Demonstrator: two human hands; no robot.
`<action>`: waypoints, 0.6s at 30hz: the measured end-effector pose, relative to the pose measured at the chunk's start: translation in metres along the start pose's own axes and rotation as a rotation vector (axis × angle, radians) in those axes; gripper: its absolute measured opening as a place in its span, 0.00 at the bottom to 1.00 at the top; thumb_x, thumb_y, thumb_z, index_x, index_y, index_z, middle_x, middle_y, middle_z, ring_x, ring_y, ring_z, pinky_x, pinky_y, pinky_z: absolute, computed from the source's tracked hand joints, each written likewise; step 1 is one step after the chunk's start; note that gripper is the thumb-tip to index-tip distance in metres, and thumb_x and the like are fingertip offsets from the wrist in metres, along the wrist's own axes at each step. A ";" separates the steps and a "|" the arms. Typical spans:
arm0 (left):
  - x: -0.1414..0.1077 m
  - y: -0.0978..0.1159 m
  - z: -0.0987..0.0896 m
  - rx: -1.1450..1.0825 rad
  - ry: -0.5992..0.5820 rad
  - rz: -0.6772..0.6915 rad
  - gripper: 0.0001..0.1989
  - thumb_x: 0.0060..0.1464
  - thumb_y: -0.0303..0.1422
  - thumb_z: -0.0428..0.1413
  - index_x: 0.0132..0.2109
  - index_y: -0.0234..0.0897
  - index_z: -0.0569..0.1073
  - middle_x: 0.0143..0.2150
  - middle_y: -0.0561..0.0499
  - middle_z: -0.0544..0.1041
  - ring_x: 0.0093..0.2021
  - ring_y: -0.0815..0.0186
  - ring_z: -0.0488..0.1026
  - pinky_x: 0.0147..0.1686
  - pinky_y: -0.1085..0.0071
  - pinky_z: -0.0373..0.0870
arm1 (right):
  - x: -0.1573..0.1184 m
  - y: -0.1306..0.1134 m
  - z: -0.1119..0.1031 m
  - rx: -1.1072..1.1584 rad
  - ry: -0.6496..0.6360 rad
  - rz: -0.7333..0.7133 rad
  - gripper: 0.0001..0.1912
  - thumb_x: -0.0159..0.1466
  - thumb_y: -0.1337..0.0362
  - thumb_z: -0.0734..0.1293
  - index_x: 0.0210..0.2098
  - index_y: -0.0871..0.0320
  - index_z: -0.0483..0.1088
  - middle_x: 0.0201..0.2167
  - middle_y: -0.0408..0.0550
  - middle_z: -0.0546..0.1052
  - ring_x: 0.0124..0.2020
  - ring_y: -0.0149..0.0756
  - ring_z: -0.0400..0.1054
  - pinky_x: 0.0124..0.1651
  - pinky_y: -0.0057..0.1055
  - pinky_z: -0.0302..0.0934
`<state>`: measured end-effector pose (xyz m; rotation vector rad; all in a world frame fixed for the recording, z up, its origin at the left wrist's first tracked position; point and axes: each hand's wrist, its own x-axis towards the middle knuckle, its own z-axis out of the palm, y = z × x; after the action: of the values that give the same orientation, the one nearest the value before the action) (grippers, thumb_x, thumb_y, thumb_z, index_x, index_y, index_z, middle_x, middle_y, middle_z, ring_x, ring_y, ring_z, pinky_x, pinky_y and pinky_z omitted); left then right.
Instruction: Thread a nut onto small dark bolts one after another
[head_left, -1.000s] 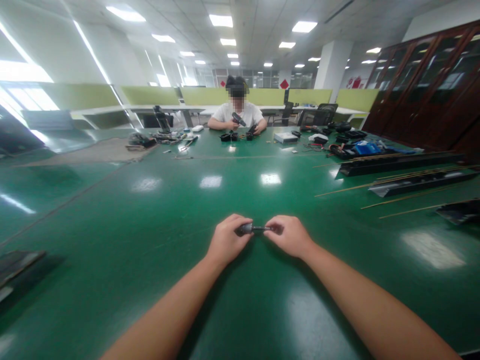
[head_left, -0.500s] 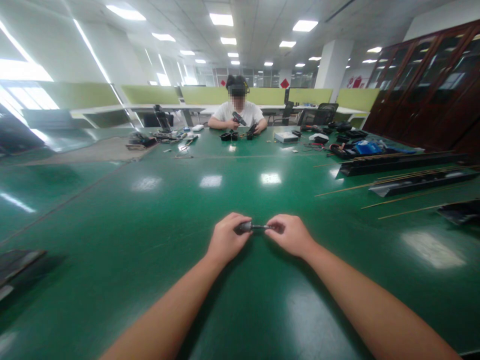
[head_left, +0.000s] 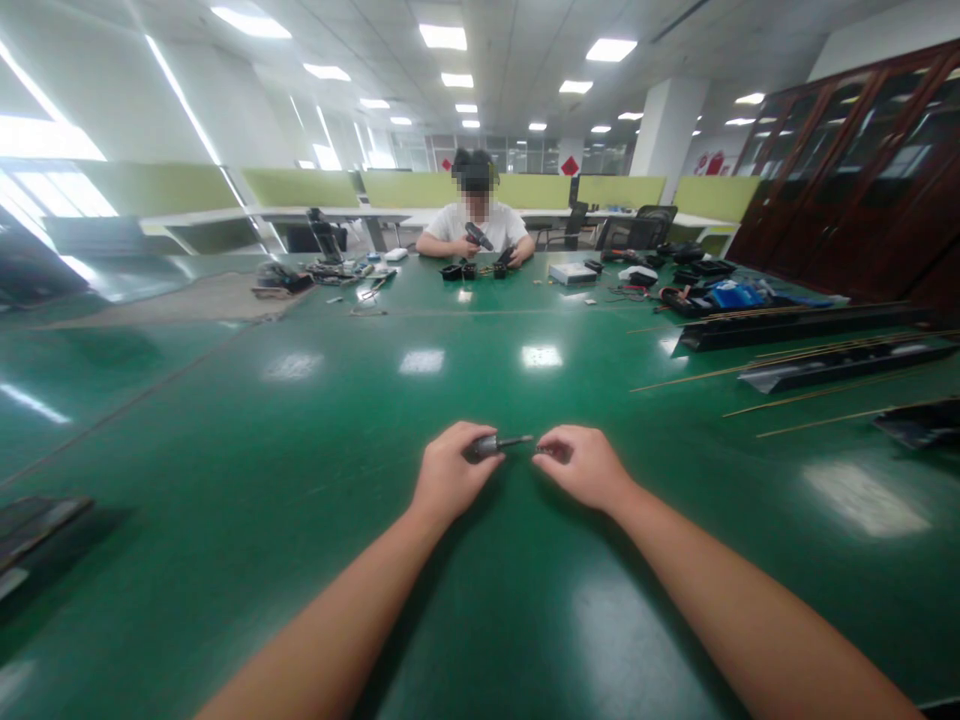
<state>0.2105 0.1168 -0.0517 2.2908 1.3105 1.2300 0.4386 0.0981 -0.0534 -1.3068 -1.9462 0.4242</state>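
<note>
My left hand [head_left: 452,470] is closed around a short grey-black cylinder with a thin shaft [head_left: 487,445]. I cannot make out whether it is a small motor or a tool. Its shaft points right and tilts slightly upward. Opposite it, my right hand [head_left: 579,463] is closed in a pinch around a small dark piece [head_left: 541,450], too tiny to name. A narrow gap separates the shaft's tip from the right fingertips. Both hands are over the green tabletop [head_left: 480,400].
Across the table a person [head_left: 480,225] in a white shirt holds a power drill [head_left: 478,236]. Black channels [head_left: 795,325] and thin rods [head_left: 690,380] lie on the right. Electronics and a white box [head_left: 572,273] stand farther back. A dark flat object [head_left: 41,535] sits at left.
The shaft has come away from my right fingers and a gap now shows. The cylinder in my left hand has moved slightly up and left, its shaft tip tilting upward.
</note>
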 end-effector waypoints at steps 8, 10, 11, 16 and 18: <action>0.004 -0.011 -0.001 -0.230 0.145 -0.355 0.21 0.46 0.42 0.67 0.44 0.35 0.73 0.40 0.46 0.80 0.39 0.60 0.78 0.44 0.63 0.75 | 0.000 0.004 0.003 0.002 -0.022 0.038 0.06 0.58 0.62 0.71 0.34 0.56 0.78 0.29 0.44 0.80 0.29 0.33 0.72 0.35 0.28 0.62; 0.003 -0.008 -0.002 -0.380 0.152 -0.391 0.23 0.44 0.41 0.67 0.44 0.33 0.72 0.43 0.43 0.80 0.42 0.60 0.78 0.49 0.61 0.74 | 0.000 0.005 0.002 0.002 -0.017 0.049 0.06 0.58 0.62 0.71 0.34 0.56 0.78 0.29 0.44 0.80 0.29 0.33 0.72 0.36 0.28 0.63; 0.003 -0.005 -0.003 -0.432 0.161 -0.401 0.24 0.43 0.41 0.67 0.44 0.33 0.72 0.44 0.42 0.79 0.44 0.59 0.78 0.51 0.60 0.74 | -0.001 0.005 0.001 0.003 -0.018 0.052 0.06 0.58 0.62 0.71 0.34 0.56 0.78 0.29 0.44 0.80 0.29 0.33 0.72 0.36 0.28 0.63; -0.001 0.009 -0.035 -0.367 0.155 -0.447 0.26 0.41 0.43 0.67 0.46 0.33 0.75 0.43 0.43 0.80 0.45 0.56 0.78 0.53 0.58 0.73 | -0.003 0.003 -0.003 0.014 -0.033 0.043 0.06 0.58 0.62 0.70 0.34 0.56 0.78 0.29 0.43 0.80 0.30 0.33 0.72 0.36 0.28 0.63; -0.009 0.011 -0.061 -0.210 0.127 -0.459 0.25 0.41 0.45 0.67 0.45 0.36 0.77 0.43 0.45 0.81 0.44 0.56 0.78 0.53 0.57 0.72 | -0.004 0.002 -0.004 0.011 -0.040 0.033 0.07 0.58 0.62 0.70 0.34 0.56 0.78 0.30 0.43 0.80 0.30 0.33 0.73 0.36 0.28 0.63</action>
<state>0.1690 0.0913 -0.0127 1.6681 1.5524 1.2880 0.4433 0.0953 -0.0538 -1.3340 -1.9549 0.4798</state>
